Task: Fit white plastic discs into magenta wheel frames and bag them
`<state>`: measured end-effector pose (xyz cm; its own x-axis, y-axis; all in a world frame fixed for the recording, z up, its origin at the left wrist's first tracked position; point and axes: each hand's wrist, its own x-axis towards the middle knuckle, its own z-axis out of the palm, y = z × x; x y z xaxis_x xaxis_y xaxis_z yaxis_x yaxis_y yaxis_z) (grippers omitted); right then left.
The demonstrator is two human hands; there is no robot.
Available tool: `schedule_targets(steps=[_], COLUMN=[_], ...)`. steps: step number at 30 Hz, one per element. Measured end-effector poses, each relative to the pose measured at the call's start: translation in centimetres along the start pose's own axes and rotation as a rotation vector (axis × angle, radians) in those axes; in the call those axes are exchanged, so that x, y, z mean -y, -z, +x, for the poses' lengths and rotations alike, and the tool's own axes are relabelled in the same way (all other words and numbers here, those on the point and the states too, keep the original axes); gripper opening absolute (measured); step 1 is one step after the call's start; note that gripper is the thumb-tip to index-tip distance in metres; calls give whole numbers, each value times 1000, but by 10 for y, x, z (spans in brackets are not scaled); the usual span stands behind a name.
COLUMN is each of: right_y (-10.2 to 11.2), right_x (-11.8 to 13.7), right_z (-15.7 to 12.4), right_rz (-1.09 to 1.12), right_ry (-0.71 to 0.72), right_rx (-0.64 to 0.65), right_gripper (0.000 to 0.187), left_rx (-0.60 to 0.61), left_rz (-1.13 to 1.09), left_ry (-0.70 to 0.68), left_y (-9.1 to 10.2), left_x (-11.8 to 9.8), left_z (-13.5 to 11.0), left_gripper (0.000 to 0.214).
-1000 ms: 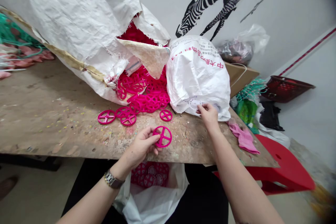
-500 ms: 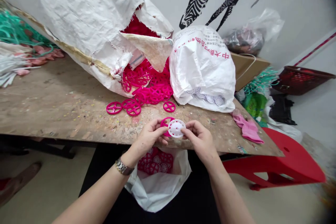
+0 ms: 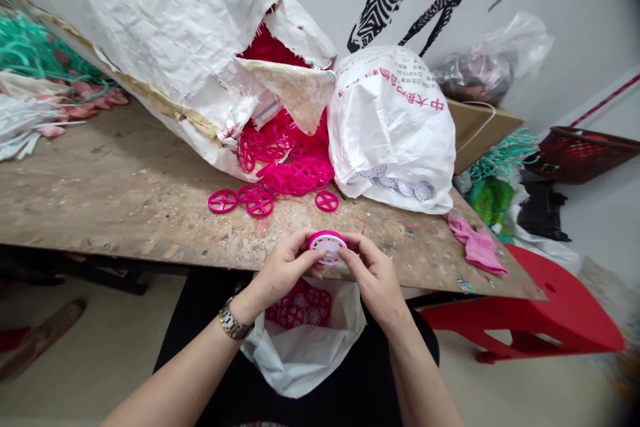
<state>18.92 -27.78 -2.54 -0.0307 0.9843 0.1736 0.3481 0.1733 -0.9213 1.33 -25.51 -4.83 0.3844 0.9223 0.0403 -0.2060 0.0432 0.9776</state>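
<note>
Both of my hands grip one small wheel [image 3: 327, 246], a pink ring with a white disc set into it, held over the table's near edge. My left hand [image 3: 287, 265], with a watch on the wrist, pinches its left side. My right hand [image 3: 370, 271] pinches its right side. Below them, on my lap, a white plastic bag [image 3: 305, 340] holds several finished pink-and-white wheels. Loose pink wheels [image 3: 260, 203] lie on the wooden table [image 3: 125, 193], spilling from a torn white sack [image 3: 175, 47]. A white printed bag [image 3: 395, 120] with white discs at its mouth stands to the right.
A pink cloth [image 3: 477, 247] lies at the table's right end. A red plastic stool [image 3: 540, 320] stands to the right. Green and pink plastic parts [image 3: 45, 80] are heaped at the far left. A cardboard box [image 3: 480, 130] sits behind the printed bag. A shoe [image 3: 40, 340] shows on the floor at left.
My right hand took a white disc from the printed bag and brought it to the pink wheel in my left hand. Now the disc sits pressed into the ring.
</note>
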Motion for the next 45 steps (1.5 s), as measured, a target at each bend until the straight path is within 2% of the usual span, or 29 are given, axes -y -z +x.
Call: schedule_targets(steps=[9,17,21,25,29,33,36,40,45], right_y=[-5,-14,-13,-9,-11,-16,-19,-23,-24], right_x=[3,2,-1,-4,-7,-10,-12,-14,-15], right_z=[-10,-21,-19,-13,-11,-18,-23,-23,-16], right_rz=[-15,-98,4,75,92,73,53,64,180], right_ry=[14,69,-14,-122,-80,-30,-6,7,-69], right_rx=[-66,-149,-109,-79,-26,-5,-68,-128,-81], right_gripper=[18,11,14,17,18,30,27,25,26], left_rx=[66,-33,0,126,124,112,112,48,125], left_rz=[166,455,497,498,380,305,309,271,210], left_ry=[-54,-274,-206,-50,46,56,22,7,97], left_y=[-6,-12,-12,-8,-4,-2,-4,-6,1], left_x=[-6,-1,-6,-13,-12,-9,-6,-2,-1], left_z=[-8,-10,-8,-7,-8,-9,-12,-14,-10], left_gripper=[28,21,26,23,30,33,36,36,46])
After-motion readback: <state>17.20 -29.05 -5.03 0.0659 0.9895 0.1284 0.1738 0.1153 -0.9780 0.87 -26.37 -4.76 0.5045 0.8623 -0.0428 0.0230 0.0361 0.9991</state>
